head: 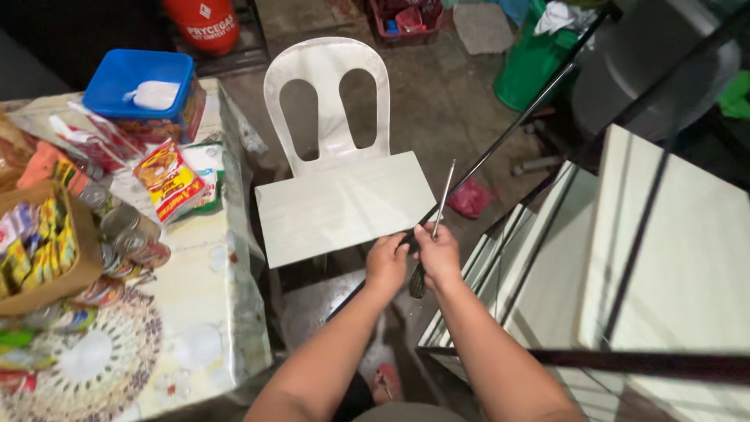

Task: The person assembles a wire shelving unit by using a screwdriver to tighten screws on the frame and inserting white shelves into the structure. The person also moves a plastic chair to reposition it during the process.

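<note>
Between your fingers, low centre of view: long black metal rod (500, 141), held near its lower end by left hand (387, 264), fingers wrapped shut; it slants up toward the green bin (527, 74). Right hand (439, 254) pinches a screwdriver (437, 215), slim shaft up, dark handle below. Rod likely stiff, light, smooth; grip it close to the joint. Beyond: white tile on plastic chair (328, 94); worktop (203, 312) left.

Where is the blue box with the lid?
The blue box sits at the upper left of the head view, on the table's far corner, left of the white plastic chair.
</note>
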